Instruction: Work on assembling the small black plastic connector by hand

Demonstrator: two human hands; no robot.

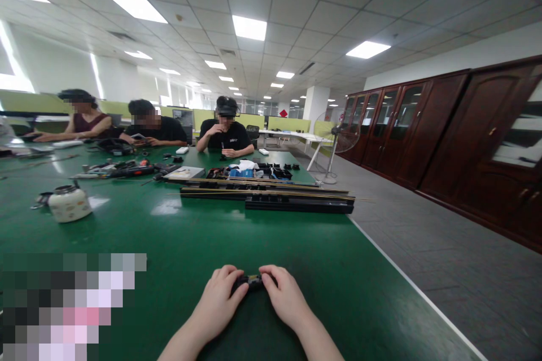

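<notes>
Both of my hands rest low on the green table (203, 237) near its front edge. My left hand (220, 296) and my right hand (284, 296) are closed from either side on a small black part (252, 282), which lies between their fingertips. The fingers of both hands curl around its ends. Most of the part is hidden by the fingers.
Long black rails (271, 198) lie across the table further back, with small black parts and tools behind them. A white round pot (70, 203) stands at the left. Three people sit at the far end. Dark wooden cabinets (457, 130) line the right wall, and a fan (339, 141) stands in the aisle.
</notes>
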